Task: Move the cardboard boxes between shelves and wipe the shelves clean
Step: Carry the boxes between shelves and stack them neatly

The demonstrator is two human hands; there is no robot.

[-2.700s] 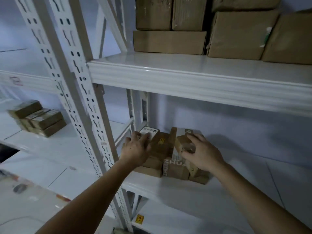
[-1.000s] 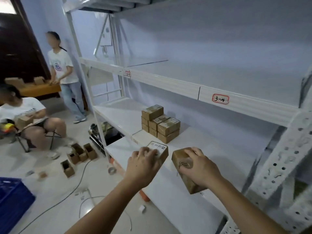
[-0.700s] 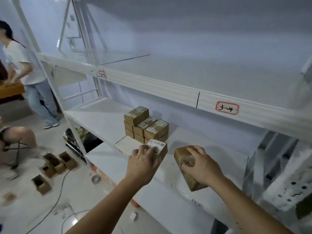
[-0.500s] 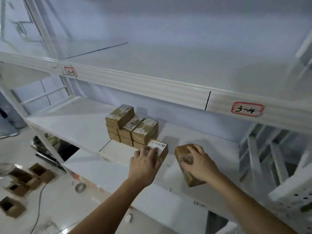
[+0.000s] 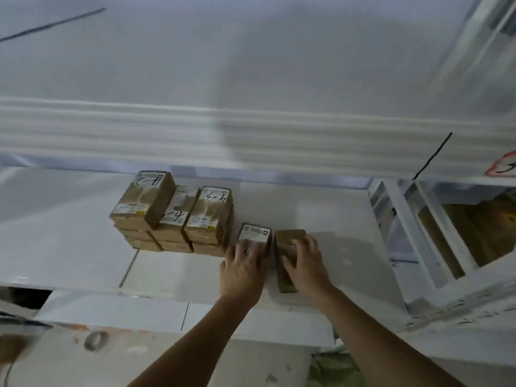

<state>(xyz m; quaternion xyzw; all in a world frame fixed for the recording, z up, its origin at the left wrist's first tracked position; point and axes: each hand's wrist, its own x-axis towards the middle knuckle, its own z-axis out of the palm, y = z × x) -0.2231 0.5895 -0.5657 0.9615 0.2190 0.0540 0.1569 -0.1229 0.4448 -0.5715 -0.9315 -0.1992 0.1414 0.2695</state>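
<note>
Shelf: white metal shelf (image 5: 321, 208), boxes carried over 0.5 s ago now down on it.
Stack: labelled box stack (image 5: 173, 213), landmark.
Left hand (image 5: 243, 268): fingers curled over white-label box (image 5: 255, 233), just right of stack.
Right hand (image 5: 304, 263): grips plain brown box (image 5: 287, 238), further right.
Meaning: placement nearly done, release next.

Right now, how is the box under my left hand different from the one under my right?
The left-hand box shows a white printed label on top; the right-hand box shows plain brown cardboard. The left-hand box sits next to the stack of boxes; the right-hand box lies farther from it. Both are small cardboard boxes on the white shelf, each under a hand.
</note>
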